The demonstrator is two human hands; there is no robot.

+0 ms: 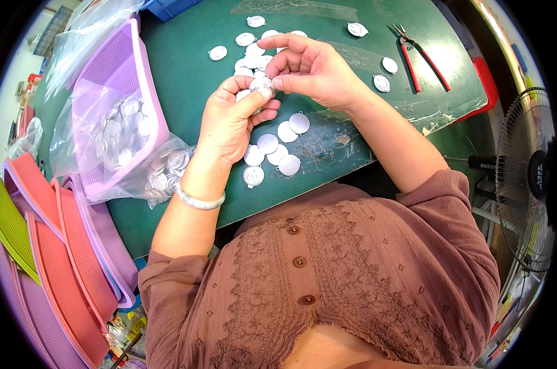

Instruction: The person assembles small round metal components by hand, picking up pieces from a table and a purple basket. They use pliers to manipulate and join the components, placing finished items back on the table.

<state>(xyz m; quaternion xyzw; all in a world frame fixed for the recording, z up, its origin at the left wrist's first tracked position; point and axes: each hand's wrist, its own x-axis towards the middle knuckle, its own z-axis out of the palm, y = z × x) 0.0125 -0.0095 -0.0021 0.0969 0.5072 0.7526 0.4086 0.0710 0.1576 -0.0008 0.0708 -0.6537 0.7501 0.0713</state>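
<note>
1. The silver disc (262, 82) in hand is at the upper centre of the frame, raised in front of the person, with the green bench (189, 43) below it.
2. The left hand (232, 114) has its grip clamped on this disc, the thumb pressed over its face and the fingers curled behind it.
3. The right hand (309, 69) comes in from the right, its thumb tip at the disc's right edge and its index finger bent above; whether this grip pinches the rim or merely touches it, I cannot tell.
4. The key relation: the disc lies directly left of the right thumb tip, within the left grip, so the left hand is the nearer one. Being round, it shows no clear long axis, and the way its small loop points is too fine to make out.
5. Just beyond the fingers, toward the top, lies a loose pile of discs (252, 60); a smaller cluster (267, 144) lies flat below the hands.
6. Pliers (409, 66) with red handles rest at the upper right, well apart from both hands.
7. At left, a purple basket (158, 117) holds a clear bag (115, 132) of discs.
</note>
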